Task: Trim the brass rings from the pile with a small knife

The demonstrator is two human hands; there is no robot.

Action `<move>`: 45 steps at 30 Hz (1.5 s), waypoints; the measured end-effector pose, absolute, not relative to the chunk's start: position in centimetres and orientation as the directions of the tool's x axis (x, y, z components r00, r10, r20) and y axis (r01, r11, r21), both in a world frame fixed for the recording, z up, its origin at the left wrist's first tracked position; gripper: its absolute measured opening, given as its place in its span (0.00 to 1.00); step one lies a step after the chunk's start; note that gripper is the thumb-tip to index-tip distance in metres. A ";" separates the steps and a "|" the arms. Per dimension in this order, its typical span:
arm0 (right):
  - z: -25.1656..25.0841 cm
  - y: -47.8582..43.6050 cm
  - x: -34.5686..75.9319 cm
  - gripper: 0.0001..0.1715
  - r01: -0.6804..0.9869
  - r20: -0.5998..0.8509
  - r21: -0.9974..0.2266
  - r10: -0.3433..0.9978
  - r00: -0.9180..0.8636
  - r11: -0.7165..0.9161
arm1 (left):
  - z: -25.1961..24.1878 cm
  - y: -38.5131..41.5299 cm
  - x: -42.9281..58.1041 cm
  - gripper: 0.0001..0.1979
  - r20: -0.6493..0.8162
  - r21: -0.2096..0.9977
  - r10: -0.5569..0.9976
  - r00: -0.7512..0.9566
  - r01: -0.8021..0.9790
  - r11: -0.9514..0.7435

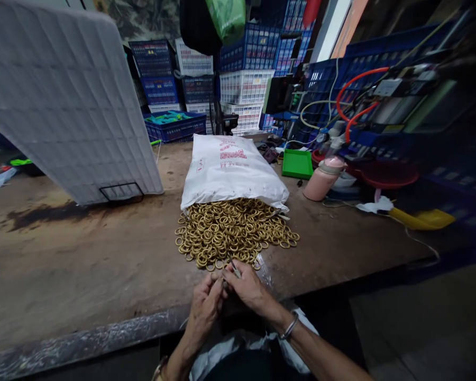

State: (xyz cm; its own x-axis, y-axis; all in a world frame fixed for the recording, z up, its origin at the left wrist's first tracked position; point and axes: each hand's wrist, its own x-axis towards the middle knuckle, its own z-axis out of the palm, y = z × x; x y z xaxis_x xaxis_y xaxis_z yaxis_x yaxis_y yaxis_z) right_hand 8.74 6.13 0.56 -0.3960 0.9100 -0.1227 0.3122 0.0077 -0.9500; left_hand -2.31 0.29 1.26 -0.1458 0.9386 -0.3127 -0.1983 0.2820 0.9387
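My left hand point(207, 300) is closed in a pinch just over the table's front edge. What its fingertips hold is too small and hidden to make out. Meeting it fingertip to fingertip, my right hand point(249, 286) is closed around a thin, pointed metal hand tool point(235, 269), its tip sticking up past the fingers. Right beyond both hands lies a loose pile of brass-coloured rings point(226, 233). The rings spill from the mouth of a white woven sack point(234, 169) with red print, which lies flat on the table.
A tall whitish padded panel point(75, 106) stands at left on the brown table point(103, 286). To the right are a green tray point(297, 163), a pink bottle point(324, 179) and a yellow scoop point(422, 218). Stacked plastic crates point(244, 87) fill the back.
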 end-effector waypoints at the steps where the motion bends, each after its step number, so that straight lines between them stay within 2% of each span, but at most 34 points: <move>1: 0.6 6.1 8.7 0.12 0.317 -0.116 -0.948 0.910 -0.399 0.018 | 1.3 0.3 -2.3 0.19 -0.319 0.935 0.938 -0.138 -0.206 0.288; 4: 0.7 6.1 8.6 0.12 0.295 -0.117 -0.956 0.900 -0.419 0.013 | 1.0 0.2 -2.5 0.19 -0.350 0.914 0.932 -0.096 -0.254 0.317; 8: 0.6 6.3 8.4 0.12 0.273 -0.122 -0.962 0.887 -0.446 0.005 | 0.5 -0.2 -2.8 0.16 -0.324 0.875 0.945 -0.050 -0.397 0.279; 12: 0.2 6.4 8.4 0.14 0.344 -0.109 -0.937 0.889 -0.444 0.057 | 0.3 -0.3 -3.2 0.14 -0.326 0.816 0.944 -0.049 -0.519 0.255; 14: 0.0 6.3 8.4 0.14 0.421 -0.054 -0.893 0.892 -0.448 0.157 | 0.3 -0.3 -3.4 0.15 -0.332 0.808 0.940 -0.074 -0.537 0.243; 18: -0.1 5.6 8.5 0.07 0.544 0.023 -0.746 0.831 -0.555 0.384 | 0.1 -0.1 -3.6 0.16 -0.344 0.823 0.932 -0.112 -0.514 0.242; 21: -0.3 5.3 8.4 0.12 0.604 0.019 -0.642 0.797 -0.603 0.472 | 0.0 -0.2 -3.7 0.18 -0.331 0.842 0.935 -0.123 -0.485 0.235; 27: -0.1 5.4 8.1 0.21 0.680 -0.059 -0.531 0.778 -0.625 0.506 | 0.3 -0.1 -4.0 0.21 -0.319 0.892 0.930 -0.181 -0.388 0.230; 30: 0.8 5.4 7.9 0.20 0.718 -0.135 -0.493 0.772 -0.621 0.491 | 0.0 -0.3 -4.2 0.21 -0.322 0.902 0.929 -0.183 -0.358 0.242; 33: 1.1 5.6 7.7 0.19 0.753 -0.178 -0.439 0.774 -0.607 0.489 | 0.0 -1.0 -4.3 0.19 -0.320 0.890 0.935 -0.154 -0.387 0.241; 37: 0.6 6.7 7.6 0.17 0.814 -0.161 -0.340 0.823 -0.544 0.471 | 1.3 -2.3 -4.6 0.17 -0.375 0.820 0.922 -0.096 -0.499 0.281; 41: 1.1 8.4 6.0 0.17 0.755 -0.063 -0.298 0.777 -0.627 0.585 | 1.9 -2.6 -5.7 0.18 -0.405 0.718 0.902 -0.147 -0.662 0.215; 45: 2.6 10.3 1.9 0.19 0.642 0.040 -0.222 0.664 -0.746 0.734 | 0.9 -2.4 -7.3 0.18 -0.399 0.716 0.900 -0.178 -0.673 0.184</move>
